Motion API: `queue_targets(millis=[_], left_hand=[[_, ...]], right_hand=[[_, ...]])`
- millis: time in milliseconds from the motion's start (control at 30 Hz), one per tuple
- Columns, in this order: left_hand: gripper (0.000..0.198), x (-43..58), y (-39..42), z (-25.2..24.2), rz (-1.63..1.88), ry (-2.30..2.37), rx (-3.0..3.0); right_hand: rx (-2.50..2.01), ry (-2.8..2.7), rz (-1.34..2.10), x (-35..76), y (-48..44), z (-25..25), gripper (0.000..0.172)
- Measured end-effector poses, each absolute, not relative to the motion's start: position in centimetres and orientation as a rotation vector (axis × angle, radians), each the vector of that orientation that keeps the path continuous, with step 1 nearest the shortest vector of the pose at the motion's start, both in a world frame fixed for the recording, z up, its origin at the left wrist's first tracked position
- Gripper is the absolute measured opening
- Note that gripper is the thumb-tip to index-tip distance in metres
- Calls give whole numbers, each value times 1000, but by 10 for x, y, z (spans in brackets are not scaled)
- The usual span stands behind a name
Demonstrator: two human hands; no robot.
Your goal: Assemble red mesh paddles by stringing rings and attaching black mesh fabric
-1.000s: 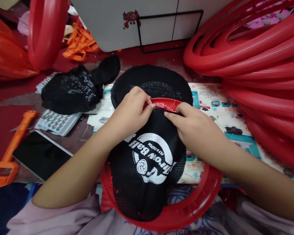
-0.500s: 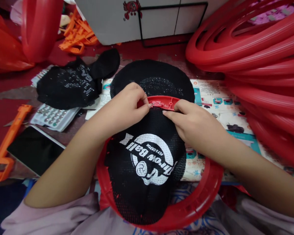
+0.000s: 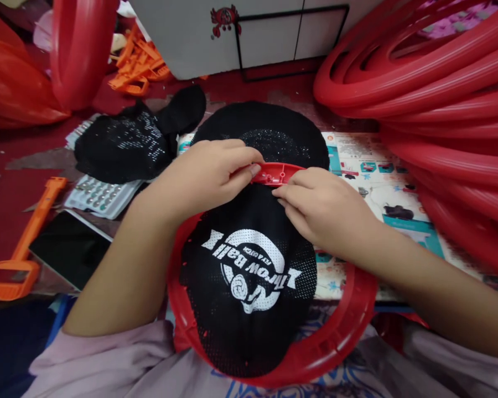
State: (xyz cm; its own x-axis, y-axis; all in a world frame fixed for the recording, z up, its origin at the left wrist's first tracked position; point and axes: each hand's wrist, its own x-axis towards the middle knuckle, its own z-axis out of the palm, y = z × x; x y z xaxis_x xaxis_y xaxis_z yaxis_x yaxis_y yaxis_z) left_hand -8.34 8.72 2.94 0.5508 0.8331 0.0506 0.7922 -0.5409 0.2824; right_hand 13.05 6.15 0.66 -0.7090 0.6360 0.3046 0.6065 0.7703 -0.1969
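A red plastic ring [image 3: 354,326] leans against my lap, its far rim between my hands. Black mesh fabric [image 3: 249,337] with a white "Throw Ball" print covers much of the ring's opening. My left hand [image 3: 219,171] pinches the far rim at its left, thumb and forefinger together. On the right, my right hand [image 3: 319,202] grips the same rim, with fingertips at the mesh edge. Between them the hollow inner side of the rim shows small ribs and posts. Beyond lies a round black mesh piece [image 3: 269,124].
Stacked red rings [image 3: 398,99] rise at the right. A printed cardboard sheet [image 3: 369,182] lies beneath the work. At the left are black mesh pieces [image 3: 120,143], a compartment tray [image 3: 102,193], a dark tablet-like slab [image 3: 70,249] and an orange handled part [image 3: 29,243]. Orange parts [image 3: 143,61] are heaped behind.
My left hand has shifted slightly right along the rim. The printed mesh lies flatter and more spread across the ring. The view has turned slightly left.
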Motion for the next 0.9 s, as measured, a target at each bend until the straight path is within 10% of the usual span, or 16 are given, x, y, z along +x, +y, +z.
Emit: queue_targets(millis=[900], left_hand=[[14,-68,90,4,761,1258,2346]], right_hand=[[-983,-2457,-32,131,74,-7,32]])
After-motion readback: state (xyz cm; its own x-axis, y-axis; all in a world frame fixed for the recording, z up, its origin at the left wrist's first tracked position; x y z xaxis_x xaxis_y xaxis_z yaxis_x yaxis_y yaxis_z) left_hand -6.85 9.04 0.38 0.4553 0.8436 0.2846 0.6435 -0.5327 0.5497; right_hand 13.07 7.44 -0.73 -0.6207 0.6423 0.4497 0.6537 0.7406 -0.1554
